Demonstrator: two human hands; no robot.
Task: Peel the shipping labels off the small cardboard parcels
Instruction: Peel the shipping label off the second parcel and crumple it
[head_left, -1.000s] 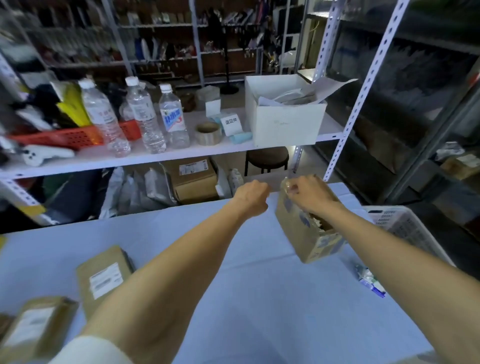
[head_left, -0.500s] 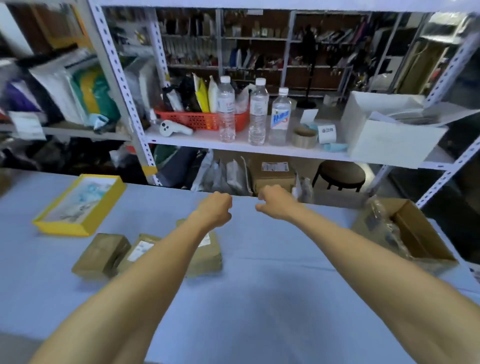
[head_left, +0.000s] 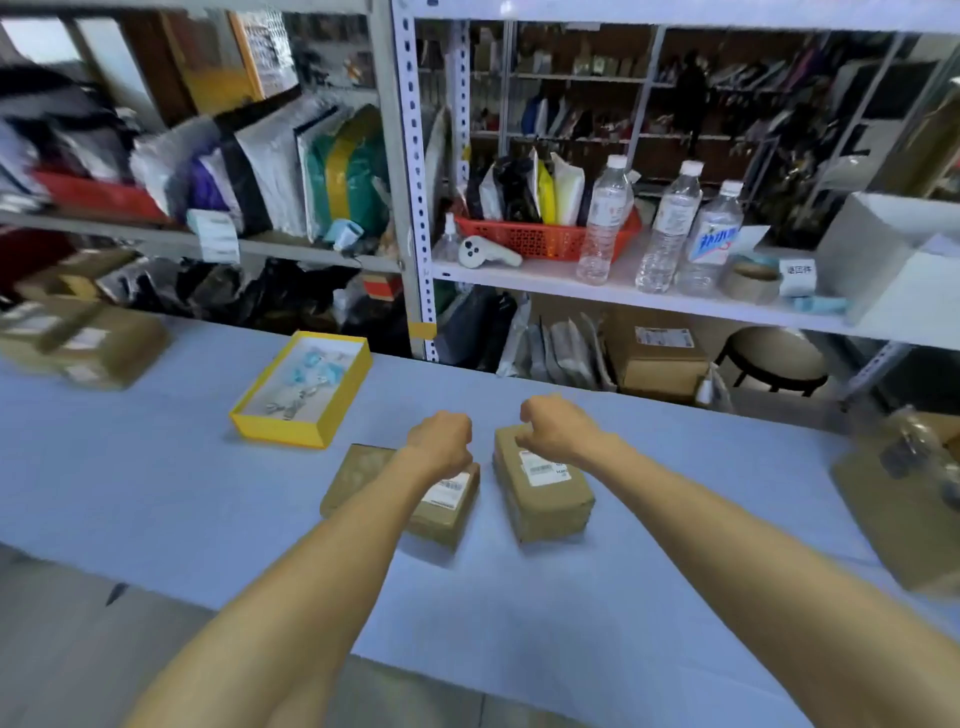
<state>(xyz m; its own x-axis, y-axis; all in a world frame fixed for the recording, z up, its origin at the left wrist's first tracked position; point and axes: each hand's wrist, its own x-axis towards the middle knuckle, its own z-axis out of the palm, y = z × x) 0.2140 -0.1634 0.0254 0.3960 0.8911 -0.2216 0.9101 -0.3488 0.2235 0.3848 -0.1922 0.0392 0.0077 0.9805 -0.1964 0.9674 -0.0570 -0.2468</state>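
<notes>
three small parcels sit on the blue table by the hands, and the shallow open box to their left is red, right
No. The head view shows the shallow open box is yellow, not red. The rest holds: three small parcels sit on the blue table by the left hand and right hand, the box to their left.

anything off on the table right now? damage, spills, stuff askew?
Nothing spilled or torn. One oddity: the left parcel shows no label on top, while the middle parcel and right parcel each carry one. Frame edges too blurred to judge.
</notes>
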